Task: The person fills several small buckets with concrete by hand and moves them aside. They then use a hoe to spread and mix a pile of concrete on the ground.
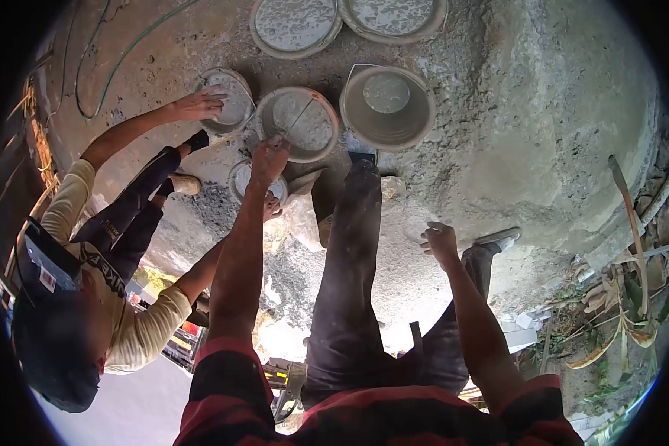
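My left hand (270, 157) is closed at the near rim of a bucket (333, 123) holding wet grey mix. A thin wire-like handle (300, 113) runs from my fingers across that bucket's mouth. Over the ground on the right hangs my right hand (440, 239), its fingers curled in with nothing visible in them. To the right of the held bucket stands another bucket (416, 123), mostly bare inside with pale liquid at its bottom. Left of it, a co-worker's hand (201, 104) reaches over a smaller bucket (230, 128).
Two wide tubs (293, 53) of grey slurry stand at the top. The co-worker (89, 275) is bent over on the left, the other hand by a small container (239, 175). A green hose (130, 52) lies upper left. Dry branches (628, 215) and leaves border the right.
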The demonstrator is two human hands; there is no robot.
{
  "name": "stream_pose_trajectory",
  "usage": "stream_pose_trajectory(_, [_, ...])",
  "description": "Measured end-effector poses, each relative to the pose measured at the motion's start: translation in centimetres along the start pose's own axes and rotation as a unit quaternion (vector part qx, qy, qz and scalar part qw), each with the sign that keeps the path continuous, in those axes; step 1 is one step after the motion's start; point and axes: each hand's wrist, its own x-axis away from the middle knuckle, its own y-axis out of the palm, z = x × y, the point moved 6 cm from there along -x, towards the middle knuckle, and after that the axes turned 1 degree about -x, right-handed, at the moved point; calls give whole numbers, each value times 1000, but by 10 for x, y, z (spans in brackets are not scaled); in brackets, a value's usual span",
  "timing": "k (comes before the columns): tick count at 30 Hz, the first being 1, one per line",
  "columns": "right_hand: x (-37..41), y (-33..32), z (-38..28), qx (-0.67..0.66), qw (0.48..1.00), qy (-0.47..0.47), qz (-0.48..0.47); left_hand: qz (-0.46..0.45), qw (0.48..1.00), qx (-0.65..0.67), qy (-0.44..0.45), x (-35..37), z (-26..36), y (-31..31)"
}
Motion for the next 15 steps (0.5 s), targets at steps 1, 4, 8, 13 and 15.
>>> stream_pose_trajectory(1, [4, 4, -3, -18, 1000, -1, -3, 52, 989, -136, 0, 5, 3, 5])
stream_pose_trajectory(4, [14, 12, -13, -56, 998, -8, -22, 105, 867, -485, -39, 36, 53, 44])
stream_pose_trajectory(8, [12, 31, -24, -64, 997, -15, -43, 99, 832, -544, 37, 16, 103, 137])
stream_pose_trajectory(13, [-1, 29, -38, -145, 987, -57, -26, -1, 913, -385, 134, -91, 92, 251])
stream_pose_trajectory(15, [-7, 15, -34, -181, 980, -79, -8, -65, 971, -171, 151, -134, 63, 253])
